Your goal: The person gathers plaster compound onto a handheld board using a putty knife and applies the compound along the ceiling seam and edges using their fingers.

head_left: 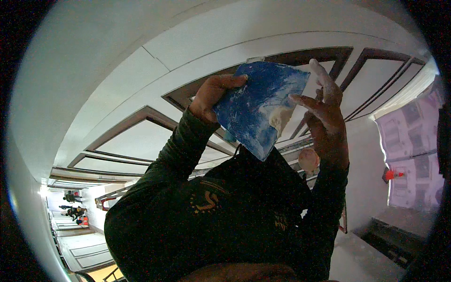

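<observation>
Plainly, the left hand [210, 97] grips a blue sheet [253, 91] smeared whitish; whether the right hand [327, 110] grips is unclear.

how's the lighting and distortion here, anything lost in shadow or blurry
Head view: fisheye bends the brown frames, corners go black; head view: the dark jacket sinks into grainy shadow, glare at far left; head view: the blue sheet keeps readable edges, distant people too small to judge.
</observation>
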Demonstrator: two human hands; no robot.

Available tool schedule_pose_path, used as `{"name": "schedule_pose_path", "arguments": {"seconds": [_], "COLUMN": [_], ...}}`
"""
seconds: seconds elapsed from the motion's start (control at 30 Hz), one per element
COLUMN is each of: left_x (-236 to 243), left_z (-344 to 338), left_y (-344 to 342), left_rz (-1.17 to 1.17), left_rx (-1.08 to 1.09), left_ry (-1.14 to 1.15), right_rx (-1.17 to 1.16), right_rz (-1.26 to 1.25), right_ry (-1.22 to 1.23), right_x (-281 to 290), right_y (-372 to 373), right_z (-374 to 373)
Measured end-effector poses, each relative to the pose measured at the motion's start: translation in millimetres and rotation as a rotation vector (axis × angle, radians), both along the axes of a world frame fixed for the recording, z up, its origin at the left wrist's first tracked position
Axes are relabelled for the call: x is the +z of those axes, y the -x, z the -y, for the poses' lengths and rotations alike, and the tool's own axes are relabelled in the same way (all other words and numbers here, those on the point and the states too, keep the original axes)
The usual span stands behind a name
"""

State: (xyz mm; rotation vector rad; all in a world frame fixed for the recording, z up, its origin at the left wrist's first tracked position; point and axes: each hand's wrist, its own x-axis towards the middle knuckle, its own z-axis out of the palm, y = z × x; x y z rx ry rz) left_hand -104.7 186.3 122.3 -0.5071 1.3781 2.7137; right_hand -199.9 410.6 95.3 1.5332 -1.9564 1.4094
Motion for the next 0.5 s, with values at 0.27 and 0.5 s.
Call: {"name": "schedule_pose_path", "arguments": {"seconds": [0.27,0.5], "left_x": [-3,-5], "left_z": [4,11], "left_y": [9,10], "left_rz": [0.045,-0.004], "left_rx": [-0.021,-0.065], "left_ry": [-0.091,-0.235], "right_rx": [-0.006,0.006], "right_rz": [-0.059,0.001], "right_ry": [-0.059,-0.058], "right_x": [11,10], "right_y": [-5,1], "right_z": [8,13]}}
